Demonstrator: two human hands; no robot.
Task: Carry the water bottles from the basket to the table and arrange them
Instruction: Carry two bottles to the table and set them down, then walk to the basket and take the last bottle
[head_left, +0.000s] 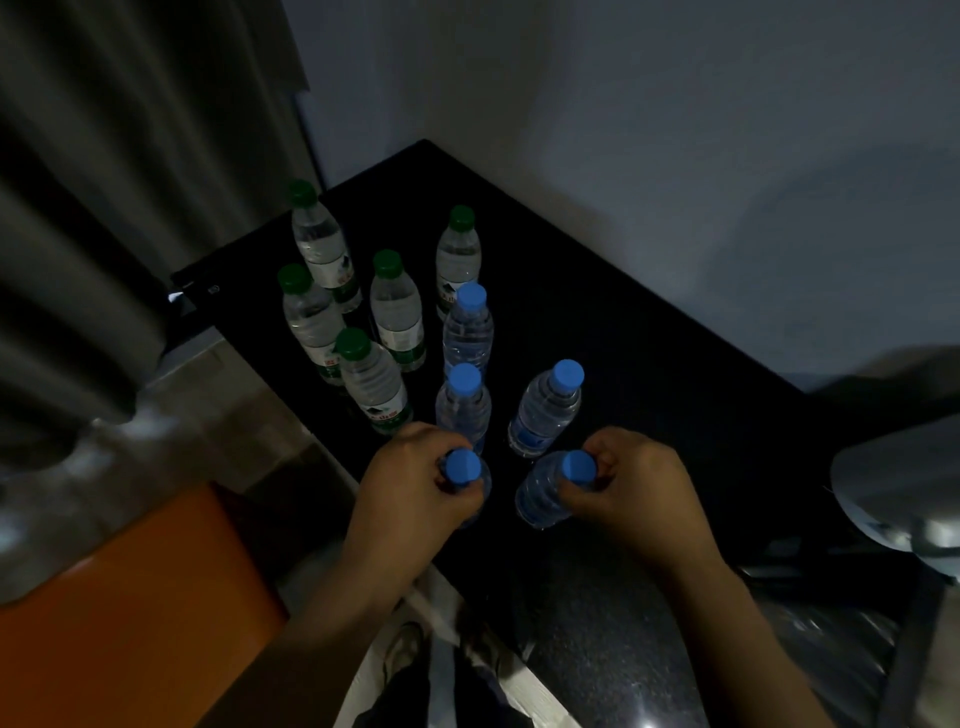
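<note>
A black table (649, 332) carries several upright water bottles. Green-capped bottles (395, 306) cluster at its far left. Three blue-capped bottles (467, 332) stand further right and closer to me. My left hand (410, 483) grips the neck of a blue-capped bottle (464, 467) at the table's near edge. My right hand (634, 483) grips the neck of another blue-capped bottle (550, 488) beside it. Both held bottles are upright, their bases partly hidden; whether they touch the table I cannot tell. No basket is in view.
A grey curtain (104, 208) hangs at the left, with a pale wall (623, 104) behind the table. An orange surface (140, 597) lies at the lower left. A pale rounded object (893, 488) sits at the right edge. Bare tabletop stretches to the right of the bottles.
</note>
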